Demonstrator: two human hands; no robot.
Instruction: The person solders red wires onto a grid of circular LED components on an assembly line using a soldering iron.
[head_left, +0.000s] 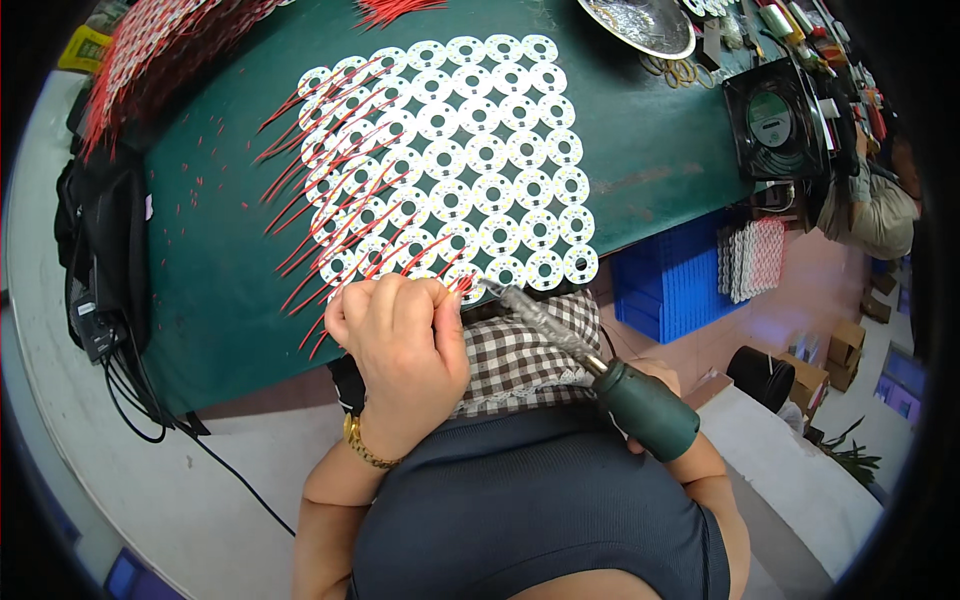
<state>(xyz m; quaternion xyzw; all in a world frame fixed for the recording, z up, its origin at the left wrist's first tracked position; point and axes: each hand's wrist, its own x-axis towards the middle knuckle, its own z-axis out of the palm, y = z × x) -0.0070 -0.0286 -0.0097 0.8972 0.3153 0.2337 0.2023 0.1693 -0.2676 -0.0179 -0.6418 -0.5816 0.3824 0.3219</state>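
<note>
A panel of round white LED circuit boards (492, 194) with centre holes lies in rows on the green table. Thin red wires (290, 262) stick out to the left from its left-hand columns. Over the panel's near edge my left hand (400, 335) is closed in a pinch, with red wire ends (463, 284) showing at its fingertips above a board. My right hand (655, 376) is wrapped round the dark green handle of a soldering iron (648, 405). The iron's tip points left and comes down at that same board; whether it touches cannot be made out.
At the far left stands a stack of wired boards (165, 60). A metal bowl (645, 25) and a black fan (775, 118) are at the far right. Blue crates (665, 280) stand beside the table. A black bag (105, 230) and cables hang at left. Another person (870, 210) sits at right.
</note>
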